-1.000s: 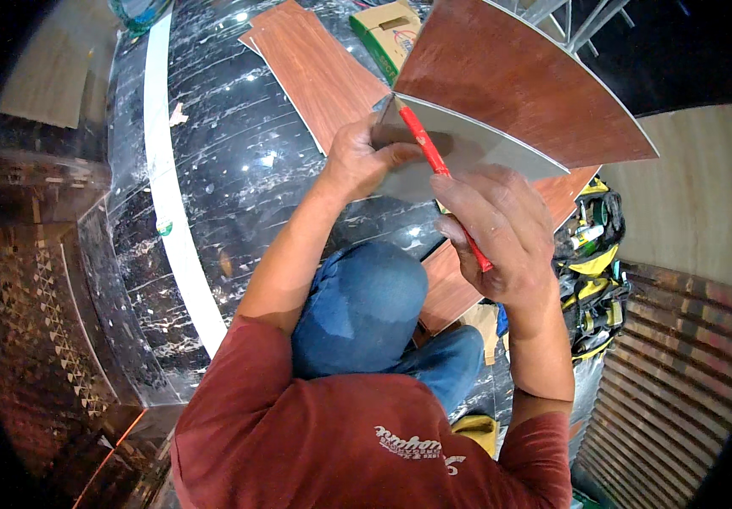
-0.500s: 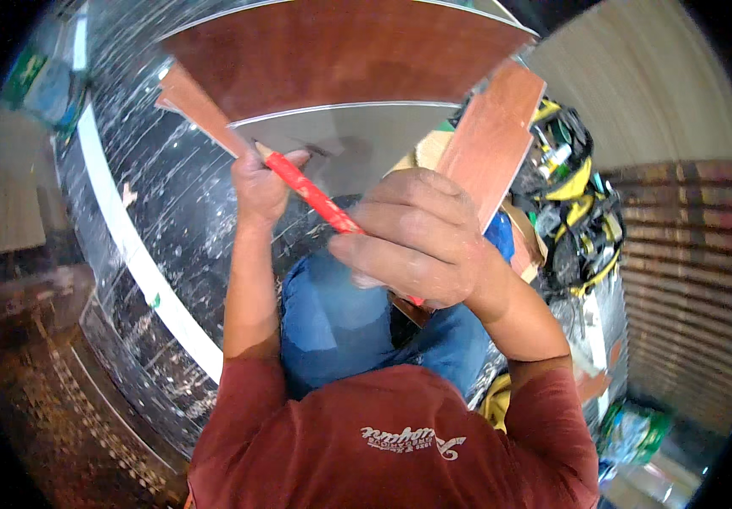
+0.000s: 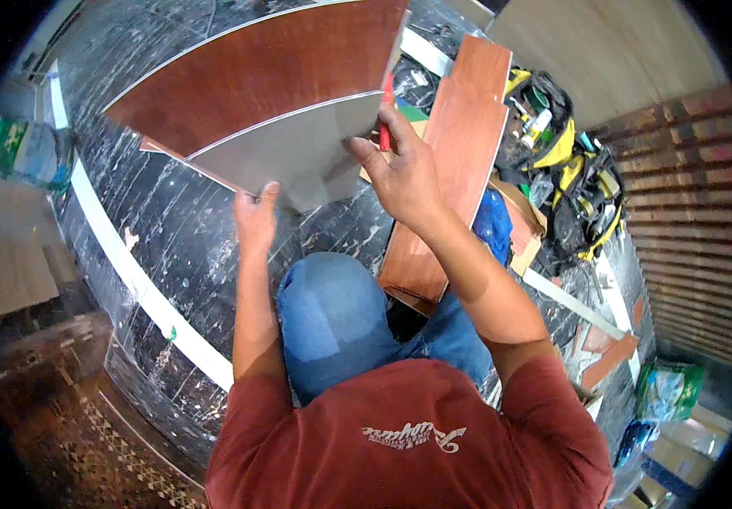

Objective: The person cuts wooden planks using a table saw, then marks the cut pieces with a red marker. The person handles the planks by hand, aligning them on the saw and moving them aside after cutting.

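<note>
In front of me, tilted up off the floor, is a reddish-brown wood-look plank [image 3: 272, 72] with pale edges. A plain grey board [image 3: 289, 148] lies along its near side. My left hand [image 3: 255, 219] grips the grey board's near left corner, thumb on top and fingers hidden beneath. At the right end, my right hand [image 3: 406, 174] holds a red flat pencil [image 3: 385, 114] upright against the boards' edge. Its thumb and fingers are curled around that edge; whether they also grip the board I cannot tell.
More reddish-brown planks [image 3: 459, 136] lie to the right, beside my knee [image 3: 332, 297]. Beyond them are a blue plastic bag [image 3: 493, 222] and a black-and-yellow tool bag [image 3: 552, 127]. A long white strip [image 3: 141, 284] curves along the dark, scuffed floor at left. Corrugated sheeting [image 3: 688, 229] stands far right.
My right hand has moved away from me and to the right, carrying the pencil to the boards' right end. The boards have shifted left, and the pencil has turned from slanted to upright.
</note>
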Motion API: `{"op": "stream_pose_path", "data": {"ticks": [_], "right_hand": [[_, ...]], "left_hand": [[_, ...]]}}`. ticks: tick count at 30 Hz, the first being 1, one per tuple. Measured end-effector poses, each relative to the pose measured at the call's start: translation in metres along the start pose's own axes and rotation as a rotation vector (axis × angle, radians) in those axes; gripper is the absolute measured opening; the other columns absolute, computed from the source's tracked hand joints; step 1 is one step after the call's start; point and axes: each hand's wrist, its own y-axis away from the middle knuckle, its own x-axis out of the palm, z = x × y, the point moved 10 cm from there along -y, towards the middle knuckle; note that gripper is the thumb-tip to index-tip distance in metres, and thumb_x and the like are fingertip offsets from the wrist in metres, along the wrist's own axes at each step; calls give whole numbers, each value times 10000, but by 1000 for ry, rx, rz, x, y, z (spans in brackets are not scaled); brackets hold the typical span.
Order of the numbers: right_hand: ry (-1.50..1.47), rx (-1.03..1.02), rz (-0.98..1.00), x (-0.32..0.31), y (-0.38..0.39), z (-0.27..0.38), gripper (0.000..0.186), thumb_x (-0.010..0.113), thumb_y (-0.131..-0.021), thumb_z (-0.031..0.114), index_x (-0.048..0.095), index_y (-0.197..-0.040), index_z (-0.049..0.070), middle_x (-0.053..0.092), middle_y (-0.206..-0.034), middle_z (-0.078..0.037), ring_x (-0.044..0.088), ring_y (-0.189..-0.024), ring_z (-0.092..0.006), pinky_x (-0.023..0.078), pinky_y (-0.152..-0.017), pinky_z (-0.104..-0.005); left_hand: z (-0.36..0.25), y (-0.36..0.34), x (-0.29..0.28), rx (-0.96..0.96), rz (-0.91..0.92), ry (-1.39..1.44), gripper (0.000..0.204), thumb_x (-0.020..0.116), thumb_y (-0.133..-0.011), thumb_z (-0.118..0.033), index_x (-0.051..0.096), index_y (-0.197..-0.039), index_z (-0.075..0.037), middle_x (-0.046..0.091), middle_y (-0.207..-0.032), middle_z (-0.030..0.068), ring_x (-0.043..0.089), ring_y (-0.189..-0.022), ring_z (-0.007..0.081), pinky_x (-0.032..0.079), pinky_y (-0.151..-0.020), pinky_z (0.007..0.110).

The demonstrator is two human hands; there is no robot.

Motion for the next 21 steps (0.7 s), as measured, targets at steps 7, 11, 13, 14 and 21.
{"op": "stream_pose_path", "data": {"ticks": [7,11,13,14,21], "right_hand": [[-118,-54,6,9,1,-11,340,652,-908,93,566,-1230,24,645,-951,-89,602,-866,-151,490,-785,-287],[3,-49,83,13,4,-19,269,644,-919,91,577,-1171,26,595,-882,-47,547,-809,-126,463,-737,-256],[24,-9,93,14,5,-8,254,641,-922,94,571,-1156,22,569,-873,-38,521,-805,-116,448,-728,-242],[3,29,70,12,7,-11,266,645,-928,110,568,-1165,19,569,-891,-29,526,-829,-117,445,-752,-245],[-4,62,94,14,7,-11,320,668,-922,108,581,-1212,4,651,-1080,-51,563,-987,-116,446,-906,-278]], "left_hand": [[125,26,29,-178,110,-71,752,688,-867,-321,319,-1415,39,506,-1323,224,485,-1227,320,357,-1060,390],[136,24,33,-134,112,-27,932,721,-838,-344,166,-1465,63,381,-1424,264,419,-1294,346,331,-1089,390],[153,23,33,-119,91,-102,1050,724,-836,-368,39,-1460,127,321,-1461,289,351,-1358,356,274,-1135,383],[154,23,36,-134,99,-123,1074,723,-837,-374,11,-1456,139,313,-1468,295,335,-1372,359,263,-1143,382],[145,22,31,-5,59,-312,1070,733,-833,-362,29,-1447,160,275,-1490,327,315,-1389,401,264,-1148,393]]}}
